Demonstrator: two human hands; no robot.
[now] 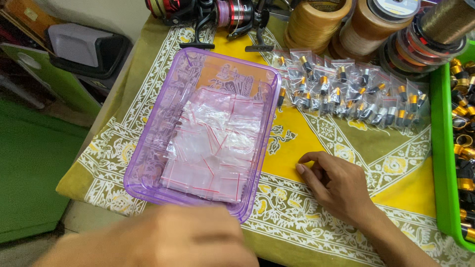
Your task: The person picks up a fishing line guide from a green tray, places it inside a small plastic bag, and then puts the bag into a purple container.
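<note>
A see-through purple tub (pixel 148 163) sits on the worktop (pixel 302 143), which is covered with a yellow and green cloth. The tub's long side runs away from the person, from the near edge up toward the fishing reels (pixel 217 15) at the back. Inside it lies a heap of small empty clear bags (pixel 213 143) with red strips, piled mostly in the near half.

The left hand (pixel 183 237) is at the bottom of the view, right at the tub's near end. It is blurry, so I cannot tell if the fingers are spread or curled, or if it holds anything. It is the closer hand to the bags.

The right hand (pixel 336 185) rests on the cloth just to the right of the tub, not touching it. Its fingers are bent loosely and it holds nothing.

Further back lies a row of small filled bags (pixel 346 94) (each with a little gold and black part), well apart from both hands. A green tray (pixel 443 163) stands at the far right.
</note>
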